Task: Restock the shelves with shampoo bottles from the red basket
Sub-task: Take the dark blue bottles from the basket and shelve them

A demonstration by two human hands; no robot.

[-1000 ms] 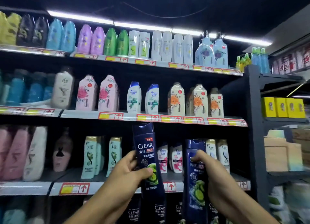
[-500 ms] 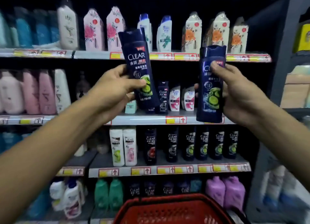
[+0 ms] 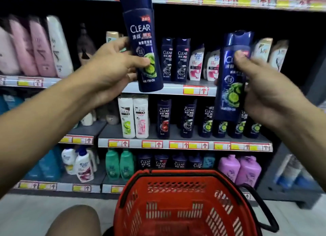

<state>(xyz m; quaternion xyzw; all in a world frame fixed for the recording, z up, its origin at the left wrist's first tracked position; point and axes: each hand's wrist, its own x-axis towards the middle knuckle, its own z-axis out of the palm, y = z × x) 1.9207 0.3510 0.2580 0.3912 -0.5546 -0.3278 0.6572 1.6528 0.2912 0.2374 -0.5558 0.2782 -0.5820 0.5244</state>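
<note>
My left hand (image 3: 112, 71) grips a dark blue CLEAR shampoo bottle (image 3: 141, 38) with a green lime picture, held upright in front of the middle shelf. My right hand (image 3: 266, 92) holds a second dark blue CLEAR bottle (image 3: 232, 73) of the same kind, lower and to the right, in front of the shelf edge. The red basket (image 3: 183, 175) stands on the floor below my hands; no bottles show in the part of it I can see. A row of matching dark CLEAR bottles (image 3: 208, 119) stands on the shelf behind the right bottle.
Shelves (image 3: 176, 144) with yellow and red price tags run across the view, packed with pink, white, green and purple bottles. A dark shelf upright stands at the right. My knee (image 3: 75, 221) shows at the bottom left, next to the basket.
The view has tilted down from the upper shelves, so the lower shelves and red basket now show. Both hands still hold their bottles, now in front of lower shelves.
</note>
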